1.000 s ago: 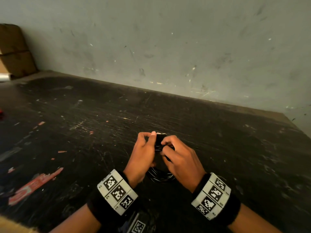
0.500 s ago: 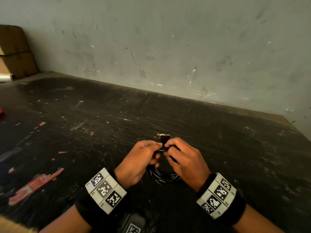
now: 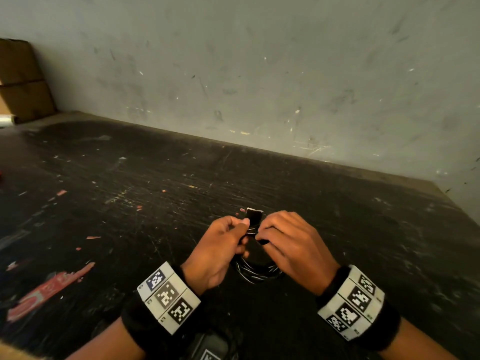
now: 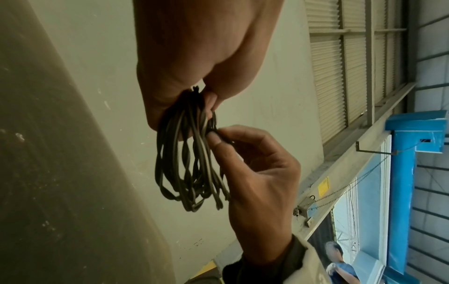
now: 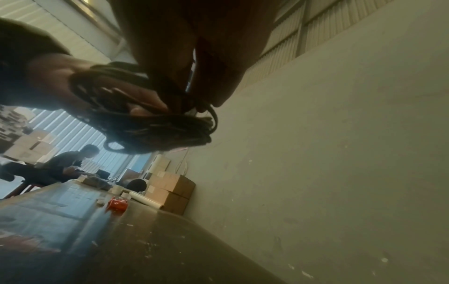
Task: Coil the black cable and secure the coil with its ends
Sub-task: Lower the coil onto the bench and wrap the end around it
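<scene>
The black cable (image 3: 255, 274) is wound into a small coil that hangs between my hands just above the dark table (image 3: 363, 242). A black rectangular plug end (image 3: 254, 216) sticks up above my fingers. My left hand (image 3: 242, 231) grips the top of the coil (image 4: 192, 157), its fingers curled round the bunched strands. My right hand (image 3: 261, 233) pinches a strand at the top of the coil, thumb and forefinger (image 4: 216, 138) pressed on it. In the right wrist view the coil (image 5: 150, 124) is a dark blur under my fingers. The other cable end is hidden.
A grey wall (image 3: 259, 87) closes the far side of the table. Cardboard boxes (image 3: 20, 81) stand at the far left corner. A red torn label (image 3: 49, 292) is stuck on the table at the left. An orange object (image 5: 118, 204) lies further along, and a person (image 5: 70, 159) sits beyond.
My left thumb came down off the plug to the top of the coil, and the left wrist swung out to the left. The plug now stands clear above both hands.
</scene>
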A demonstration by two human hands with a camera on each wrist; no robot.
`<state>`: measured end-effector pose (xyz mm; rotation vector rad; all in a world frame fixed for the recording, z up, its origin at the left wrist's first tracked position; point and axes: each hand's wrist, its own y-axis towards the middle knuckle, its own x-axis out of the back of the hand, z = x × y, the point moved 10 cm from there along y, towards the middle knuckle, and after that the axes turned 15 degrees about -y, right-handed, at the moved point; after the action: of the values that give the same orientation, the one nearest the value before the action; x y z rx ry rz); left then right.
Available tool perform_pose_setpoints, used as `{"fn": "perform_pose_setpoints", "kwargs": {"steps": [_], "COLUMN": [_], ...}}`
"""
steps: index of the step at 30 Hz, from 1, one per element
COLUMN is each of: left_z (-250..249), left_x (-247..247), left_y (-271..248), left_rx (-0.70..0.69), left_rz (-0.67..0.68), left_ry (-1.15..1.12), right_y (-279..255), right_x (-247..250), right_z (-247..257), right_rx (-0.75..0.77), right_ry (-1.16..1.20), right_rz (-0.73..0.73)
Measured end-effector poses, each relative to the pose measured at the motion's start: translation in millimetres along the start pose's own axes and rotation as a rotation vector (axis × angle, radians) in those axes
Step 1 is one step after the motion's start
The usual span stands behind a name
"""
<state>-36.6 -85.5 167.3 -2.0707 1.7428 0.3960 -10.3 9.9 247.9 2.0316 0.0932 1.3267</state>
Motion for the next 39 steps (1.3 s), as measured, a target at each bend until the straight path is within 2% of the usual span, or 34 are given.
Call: {"fn": "perform_pose_setpoints", "kwargs": {"steps": [2, 4, 8, 11, 13, 18, 25, 31, 34, 36, 39], "left_z": [3.0, 2.9, -0.8, -2.8, -5.3, -13.3, -23.3, -22.4, -18.8, -16.0, -10.4], "left_x": [-2.1, -4.8, -8.9, -13.2, -16.1, -21.3, -31.3, -32.8, -36.3, -39.8, -38.3], "left_y": [-0.5, -1.1, -2.9, -6.2, -7.5, -12.7, -26.2, -29.4, -31.1, -32.1, -30.5], "left_rx": [-0.011, -0.046, -0.081, -0.091, -0.135, -0.305, -0.493, -0.501, -0.486, -0.496, -0.48], "left_rz": [0.005, 0.016, 0.065, 0.124, 0.156, 0.241, 0.311, 0.346, 0.374, 0.401, 0.439], "left_ry": [0.065, 0.1, 0.146, 0.169, 0.209, 0.419, 0.627, 0.599, 0.69, 0.779, 0.812], "right_y": [0.8, 3.5, 0.2, -6.6, -7.9, -8.9, -14.3, -17.7, -21.1, -19.0, -10.0], "right_x": [-0.5, -1.0, -2.7, -17.2, -23.1, -24.0, -27.5, -28.4, -32.6, -32.2, -21.3], "right_z": [4.9, -1.0, -34.1, -48.2, -49.1, -47.4, -51.8, -54.0, -52.3, -49.2, -38.8], "right_rx": [0.025, -0.034, -0.332, -0.521, -0.581, -0.645, -0.709, -0.746, -0.74, -0.697, -0.549], "right_ry": [0.022, 0.161, 0.544, 0.693, 0.817, 0.969, 0.964, 0.958, 0.958, 0.931, 0.804], "right_rz": [0.018, 0.015, -0.05, 0.029, 0.064, 0.065, 0.121, 0.145, 0.215, 0.241, 0.207]}}
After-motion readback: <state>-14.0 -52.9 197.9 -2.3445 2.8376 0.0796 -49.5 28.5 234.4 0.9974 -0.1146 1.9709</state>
